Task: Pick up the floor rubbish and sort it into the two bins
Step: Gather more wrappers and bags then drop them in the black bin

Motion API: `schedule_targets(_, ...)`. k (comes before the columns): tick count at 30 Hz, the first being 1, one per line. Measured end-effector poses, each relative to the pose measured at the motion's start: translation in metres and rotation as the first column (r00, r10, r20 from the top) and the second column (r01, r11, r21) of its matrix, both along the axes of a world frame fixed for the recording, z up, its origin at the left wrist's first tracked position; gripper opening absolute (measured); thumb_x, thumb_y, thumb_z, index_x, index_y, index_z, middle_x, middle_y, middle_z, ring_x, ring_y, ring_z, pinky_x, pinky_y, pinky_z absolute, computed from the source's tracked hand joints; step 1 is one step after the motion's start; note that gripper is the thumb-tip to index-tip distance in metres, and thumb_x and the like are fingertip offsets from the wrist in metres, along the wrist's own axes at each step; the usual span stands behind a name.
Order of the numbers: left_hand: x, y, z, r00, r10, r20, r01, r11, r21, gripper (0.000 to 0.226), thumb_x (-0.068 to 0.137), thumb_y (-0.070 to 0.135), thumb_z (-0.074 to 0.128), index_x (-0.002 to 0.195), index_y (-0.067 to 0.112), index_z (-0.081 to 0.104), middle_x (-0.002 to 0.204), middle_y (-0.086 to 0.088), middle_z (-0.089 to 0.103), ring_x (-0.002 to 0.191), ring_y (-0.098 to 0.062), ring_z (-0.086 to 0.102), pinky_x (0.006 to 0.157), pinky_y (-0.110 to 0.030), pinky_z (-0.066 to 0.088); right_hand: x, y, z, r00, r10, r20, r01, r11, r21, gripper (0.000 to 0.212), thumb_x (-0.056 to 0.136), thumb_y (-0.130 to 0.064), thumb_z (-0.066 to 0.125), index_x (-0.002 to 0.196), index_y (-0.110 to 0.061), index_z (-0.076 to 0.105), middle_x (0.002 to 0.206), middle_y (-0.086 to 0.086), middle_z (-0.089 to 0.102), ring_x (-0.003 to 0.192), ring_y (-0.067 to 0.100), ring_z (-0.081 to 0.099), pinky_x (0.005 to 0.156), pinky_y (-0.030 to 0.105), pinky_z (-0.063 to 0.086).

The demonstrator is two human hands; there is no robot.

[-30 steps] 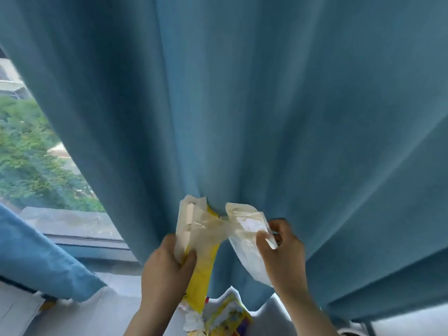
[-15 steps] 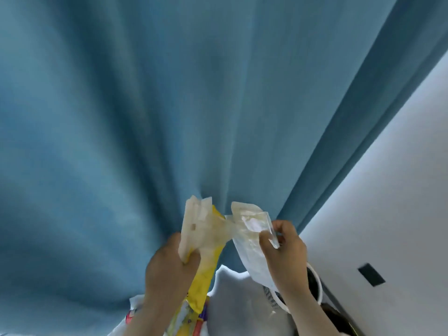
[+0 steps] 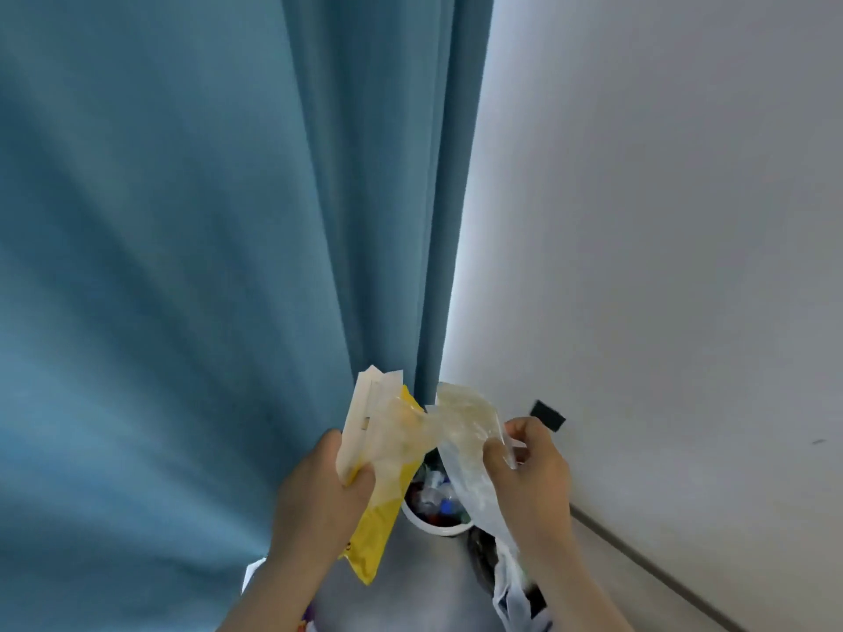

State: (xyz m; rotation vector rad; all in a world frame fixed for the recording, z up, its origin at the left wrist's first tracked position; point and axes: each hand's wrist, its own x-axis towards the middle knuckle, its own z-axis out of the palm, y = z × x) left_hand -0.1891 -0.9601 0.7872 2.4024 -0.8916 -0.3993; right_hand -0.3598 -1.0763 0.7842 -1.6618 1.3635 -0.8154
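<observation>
My left hand (image 3: 319, 499) grips a bundle of rubbish: a yellow wrapper (image 3: 381, 535) and flat white paper packaging (image 3: 365, 417). My right hand (image 3: 533, 467) pinches a crumpled clear plastic bag (image 3: 465, 444) that still joins the bundle at its top. Both hands are held up in front of the curtain. Below and between them stands a white round bin (image 3: 433, 524) with mixed small rubbish inside. A second bin with a white liner bag (image 3: 511, 581) shows at the lower right, mostly hidden by my right forearm.
A teal curtain (image 3: 205, 266) fills the left and centre. A white wall (image 3: 661, 221) runs on the right with a small black patch (image 3: 547, 415) and a skirting line (image 3: 647, 567). Colourful wrappers (image 3: 308, 620) peek out at the bottom edge.
The view has swung right, from the window and curtain to the curtain edge and white wall. The white bin has come into sight under my hands. Both hands keep the same holds.
</observation>
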Motion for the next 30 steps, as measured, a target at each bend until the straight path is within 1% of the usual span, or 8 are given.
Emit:
schedule_targets(6,-0.034,-0.045,-0.012,0.987,-0.155,-0.039,0.157,0.986,0.050,0.023,0.079,0.034,0.060,0.080,0.017,0.044,0.068,-0.002,0.056,0.069,-0.026,0.056,0.059,-0.035,0.047,-0.059,-0.019,-0.009,0.988,-0.152,-0.016,0.152,0.986,0.067,0.013,0.084,-0.015,0.063,0.085,-0.017,0.050,0.063,-0.004,0.056,0.054,0.011,0.049,0.048,0.017,0.035)
schedule_targets(9,-0.048,-0.065,-0.017,0.972,-0.233,-0.020,0.233,0.968,0.090,0.026,0.081,0.033,0.059,0.075,0.017,0.039,0.067,-0.002,0.054,0.067,-0.027,0.053,0.054,-0.033,0.039,-0.081,-0.025,-0.019,0.969,-0.247,-0.026,0.248,0.965,0.089,0.014,0.083,-0.014,0.061,0.082,-0.019,0.048,0.058,-0.004,0.054,0.052,0.012,0.046,0.049,0.023,0.036)
schedule_targets(12,-0.055,-0.083,-0.023,0.958,-0.286,-0.009,0.285,0.952,0.107,0.030,0.082,0.033,0.059,0.074,0.016,0.036,0.065,-0.003,0.051,0.063,-0.027,0.048,0.051,-0.031,0.031,-0.097,-0.030,-0.029,0.944,-0.328,-0.028,0.329,0.938,0.112,0.012,0.082,-0.012,0.060,0.079,-0.017,0.048,0.056,-0.003,0.050,0.049,0.011,0.041,0.048,0.020,0.035)
schedule_targets(16,-0.062,-0.109,-0.039,0.933,-0.357,-0.040,0.360,0.926,0.112,0.029,0.084,0.031,0.058,0.071,0.019,0.034,0.064,-0.001,0.048,0.061,-0.024,0.044,0.048,-0.029,0.028,-0.114,-0.040,-0.047,0.906,-0.417,-0.070,0.423,0.897,0.130,0.016,0.084,-0.009,0.059,0.081,-0.020,0.049,0.065,-0.002,0.058,0.058,0.014,0.051,0.052,0.024,0.038)
schedule_targets(19,-0.059,-0.128,-0.054,0.909,-0.409,-0.081,0.416,0.900,0.132,0.031,0.085,0.029,0.057,0.070,0.022,0.030,0.064,0.002,0.044,0.061,-0.023,0.041,0.048,-0.029,0.026,-0.117,-0.046,-0.058,0.882,-0.464,-0.084,0.471,0.868,0.156,0.010,0.086,-0.008,0.057,0.084,-0.016,0.050,0.067,-0.001,0.058,0.056,0.015,0.048,0.051,0.025,0.038)
schedule_targets(22,-0.051,-0.147,-0.070,0.878,-0.467,-0.106,0.479,0.862,0.164,0.023,0.085,0.030,0.056,0.079,0.024,0.035,0.067,0.003,0.048,0.064,-0.024,0.045,0.049,-0.028,0.028,-0.113,-0.053,-0.070,0.852,-0.511,-0.113,0.523,0.836,0.166,0.009,0.086,-0.008,0.057,0.087,-0.016,0.053,0.075,-0.002,0.061,0.062,0.014,0.054,0.052,0.022,0.040)
schedule_targets(24,-0.047,-0.160,-0.083,0.857,-0.501,-0.120,0.515,0.833,0.201,0.023,0.086,0.030,0.055,0.077,0.020,0.037,0.068,0.002,0.050,0.062,-0.022,0.045,0.049,-0.028,0.029,-0.109,-0.059,-0.082,0.820,-0.554,-0.141,0.572,0.797,0.194,0.009,0.086,-0.007,0.056,0.087,-0.015,0.053,0.079,-0.001,0.062,0.066,0.013,0.056,0.054,0.023,0.042)
schedule_targets(30,-0.038,-0.188,-0.132,0.811,-0.563,-0.159,0.584,0.762,0.278,0.018,0.088,0.031,0.053,0.084,0.017,0.043,0.074,0.003,0.050,0.068,-0.022,0.050,0.053,-0.030,0.036,-0.106,-0.072,-0.126,0.764,-0.598,-0.245,0.645,0.723,0.248,0.007,0.086,-0.007,0.055,0.085,-0.013,0.050,0.075,0.004,0.059,0.063,0.016,0.051,0.054,0.026,0.039)
